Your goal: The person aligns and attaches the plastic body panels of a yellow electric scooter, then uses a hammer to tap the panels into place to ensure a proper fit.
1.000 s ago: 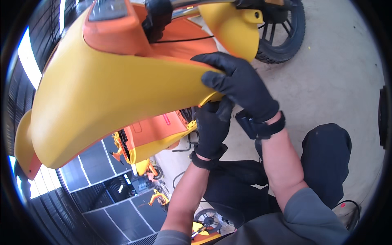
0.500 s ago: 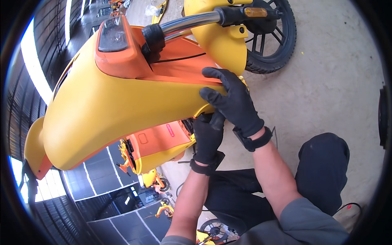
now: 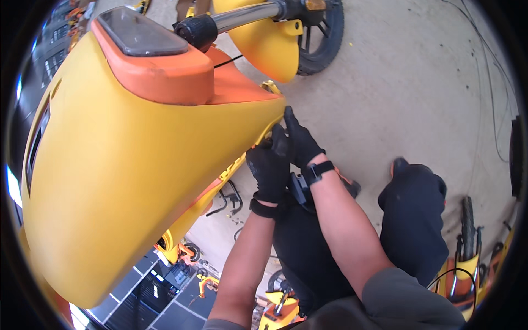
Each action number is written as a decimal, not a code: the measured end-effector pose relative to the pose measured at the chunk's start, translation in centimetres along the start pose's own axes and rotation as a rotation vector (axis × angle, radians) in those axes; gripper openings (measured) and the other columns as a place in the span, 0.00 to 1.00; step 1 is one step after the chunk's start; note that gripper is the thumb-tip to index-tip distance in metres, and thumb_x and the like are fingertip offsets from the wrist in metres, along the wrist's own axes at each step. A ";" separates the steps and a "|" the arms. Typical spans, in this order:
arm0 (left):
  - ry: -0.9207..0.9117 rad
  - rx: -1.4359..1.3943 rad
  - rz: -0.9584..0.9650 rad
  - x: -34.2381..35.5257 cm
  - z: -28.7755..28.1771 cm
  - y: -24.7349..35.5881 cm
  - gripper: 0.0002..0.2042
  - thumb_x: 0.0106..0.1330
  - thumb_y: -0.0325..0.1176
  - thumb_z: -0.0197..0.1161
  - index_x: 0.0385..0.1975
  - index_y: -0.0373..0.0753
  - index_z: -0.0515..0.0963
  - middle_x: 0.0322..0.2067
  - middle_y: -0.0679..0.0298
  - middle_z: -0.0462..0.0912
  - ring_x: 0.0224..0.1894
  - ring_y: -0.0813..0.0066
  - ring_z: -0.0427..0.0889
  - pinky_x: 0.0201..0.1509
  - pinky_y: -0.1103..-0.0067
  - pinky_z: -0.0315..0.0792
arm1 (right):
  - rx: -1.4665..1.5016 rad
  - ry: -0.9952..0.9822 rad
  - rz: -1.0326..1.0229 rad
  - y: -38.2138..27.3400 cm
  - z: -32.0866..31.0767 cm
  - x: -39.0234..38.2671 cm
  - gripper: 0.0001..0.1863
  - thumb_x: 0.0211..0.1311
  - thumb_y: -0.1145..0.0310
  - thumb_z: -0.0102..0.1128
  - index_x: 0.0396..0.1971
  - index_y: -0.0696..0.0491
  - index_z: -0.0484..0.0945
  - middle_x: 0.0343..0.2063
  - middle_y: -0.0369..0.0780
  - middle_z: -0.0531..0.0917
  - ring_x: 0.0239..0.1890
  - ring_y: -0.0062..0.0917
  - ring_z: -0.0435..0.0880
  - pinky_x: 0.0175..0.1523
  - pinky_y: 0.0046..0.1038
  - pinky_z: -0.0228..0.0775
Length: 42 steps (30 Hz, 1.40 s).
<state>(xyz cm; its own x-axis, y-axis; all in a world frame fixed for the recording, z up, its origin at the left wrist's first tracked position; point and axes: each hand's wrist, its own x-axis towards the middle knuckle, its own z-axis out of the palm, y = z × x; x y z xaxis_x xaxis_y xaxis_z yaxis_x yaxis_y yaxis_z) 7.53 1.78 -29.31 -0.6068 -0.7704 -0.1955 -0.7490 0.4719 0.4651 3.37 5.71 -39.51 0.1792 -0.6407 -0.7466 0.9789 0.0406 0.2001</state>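
Note:
A large yellow body panel (image 3: 148, 165) of a small motor vehicle fills the left side, topped by an orange section with a dark lamp (image 3: 142, 34). At the panel's right edge, both of my black-gloved hands are close together. My left hand (image 3: 269, 170) is closed, its fingers curled in beneath the edge; what lies between them is hidden. My right hand (image 3: 301, 140) grips the panel's corner, one finger straight along the edge and the others partly hidden behind the left hand.
A chrome fork tube (image 3: 245, 17) leads to a black-tyred wheel (image 3: 324, 44) with a yellow mudguard (image 3: 264, 49). Behind the panel lies a black metal stand (image 3: 234, 198) on the concrete floor. Cables (image 3: 489, 66) run along the right, above more yellow vehicle parts (image 3: 465, 269).
My view has shifted closer to the panel, which fills more of the picture. My right hand's spread fingers have left the panel's upper face and now sit at its edge beside the left hand.

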 end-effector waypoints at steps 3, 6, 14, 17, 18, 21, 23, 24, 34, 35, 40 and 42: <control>0.001 -0.184 -0.114 0.0 -0.5 0.9 0.07 0.65 0.29 0.61 0.34 0.30 0.79 0.27 0.63 0.83 0.31 0.79 0.80 0.35 0.79 0.72 | 0.168 -0.205 -0.032 1.0 0.8 0.3 0.39 0.61 0.33 0.48 0.53 0.55 0.69 0.42 0.40 0.77 0.46 0.26 0.77 0.44 0.30 0.75; -0.017 -0.372 -0.204 0.2 -1.3 1.4 0.09 0.65 0.26 0.61 0.44 0.31 0.77 0.40 0.62 0.82 0.41 0.76 0.80 0.45 0.80 0.73 | 0.297 -0.279 0.075 -0.6 2.6 -1.6 0.42 0.60 0.32 0.47 0.57 0.57 0.67 0.47 0.43 0.78 0.49 0.29 0.77 0.51 0.31 0.73; 0.209 -0.486 -0.564 -0.2 -3.2 8.3 0.16 0.65 0.22 0.59 0.53 0.31 0.70 0.47 0.61 0.76 0.49 0.75 0.76 0.55 0.77 0.69 | 0.488 -0.454 0.314 -2.0 2.7 -1.9 0.42 0.61 0.36 0.49 0.64 0.54 0.61 0.61 0.43 0.68 0.62 0.34 0.66 0.67 0.36 0.56; 0.286 -0.406 -0.626 0.2 -3.3 9.2 0.16 0.68 0.27 0.58 0.53 0.30 0.70 0.48 0.60 0.76 0.49 0.74 0.76 0.55 0.76 0.70 | 0.558 -0.433 0.306 -1.8 3.2 -2.1 0.41 0.62 0.37 0.49 0.65 0.53 0.60 0.62 0.43 0.67 0.63 0.35 0.65 0.67 0.38 0.56; 0.302 -0.368 -0.622 -0.1 -2.8 8.8 0.16 0.69 0.28 0.58 0.54 0.30 0.69 0.49 0.60 0.76 0.49 0.73 0.76 0.55 0.74 0.71 | 0.600 -0.435 0.317 -2.0 3.2 -2.2 0.40 0.63 0.38 0.48 0.65 0.54 0.59 0.62 0.44 0.67 0.62 0.35 0.66 0.67 0.38 0.57; 0.457 -0.395 -0.639 0.4 -1.7 8.9 0.14 0.61 0.22 0.64 0.47 0.29 0.75 0.42 0.61 0.80 0.43 0.74 0.78 0.50 0.77 0.72 | 0.457 -0.454 0.327 -3.1 3.0 -2.5 0.46 0.60 0.35 0.49 0.66 0.57 0.58 0.65 0.43 0.63 0.67 0.33 0.61 0.70 0.33 0.51; 0.435 -0.374 -0.595 -0.2 -1.8 8.7 0.13 0.62 0.22 0.63 0.46 0.29 0.75 0.42 0.61 0.80 0.43 0.74 0.78 0.48 0.78 0.73 | 0.470 -0.432 0.341 -3.1 2.4 -3.0 0.42 0.64 0.38 0.47 0.65 0.58 0.58 0.65 0.43 0.63 0.67 0.32 0.60 0.71 0.32 0.49; 0.502 -0.511 -0.648 0.0 -1.6 9.1 0.11 0.62 0.22 0.62 0.45 0.30 0.76 0.40 0.62 0.80 0.41 0.74 0.78 0.47 0.78 0.73 | 0.443 -0.424 0.363 -2.9 1.9 -2.9 0.40 0.66 0.40 0.44 0.65 0.57 0.58 0.65 0.44 0.63 0.67 0.33 0.60 0.71 0.32 0.48; 0.408 -0.140 -0.680 -1.0 -0.7 8.4 0.14 0.65 0.24 0.58 0.50 0.30 0.71 0.45 0.58 0.77 0.44 0.71 0.79 0.49 0.72 0.78 | 0.014 -0.297 0.317 -5.2 3.4 -4.4 0.37 0.67 0.37 0.38 0.51 0.60 0.72 0.40 0.43 0.80 0.42 0.29 0.79 0.47 0.32 0.73; 0.368 -0.090 -0.684 -0.9 -0.7 8.7 0.14 0.65 0.23 0.59 0.49 0.30 0.72 0.44 0.59 0.78 0.44 0.72 0.79 0.49 0.73 0.78 | 0.009 -0.293 0.321 -5.2 3.4 -4.6 0.37 0.67 0.37 0.38 0.51 0.60 0.72 0.40 0.43 0.80 0.42 0.29 0.79 0.47 0.32 0.73; 0.467 -0.434 -0.767 0.8 -0.9 10.8 0.13 0.60 0.25 0.66 0.45 0.32 0.77 0.41 0.63 0.81 0.42 0.74 0.80 0.49 0.76 0.74 | 0.045 -0.161 0.329 -4.9 3.6 -5.1 0.38 0.64 0.35 0.42 0.53 0.58 0.71 0.44 0.42 0.79 0.46 0.28 0.78 0.52 0.31 0.71; 0.492 -0.476 -0.815 1.5 -1.0 11.1 0.13 0.59 0.26 0.68 0.43 0.32 0.78 0.40 0.63 0.82 0.42 0.74 0.80 0.48 0.77 0.74 | -0.117 -0.255 0.203 -4.8 3.0 -4.9 0.38 0.64 0.36 0.42 0.53 0.58 0.71 0.45 0.42 0.78 0.50 0.28 0.77 0.56 0.30 0.69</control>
<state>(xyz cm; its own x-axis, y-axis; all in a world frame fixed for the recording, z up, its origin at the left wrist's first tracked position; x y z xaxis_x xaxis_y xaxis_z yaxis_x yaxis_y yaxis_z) -1.41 5.47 -23.58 0.2846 -0.9172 -0.2789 -0.6353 -0.3983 0.6616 -2.47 6.38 -34.87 0.3555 -0.7811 -0.5133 0.9332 0.2651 0.2428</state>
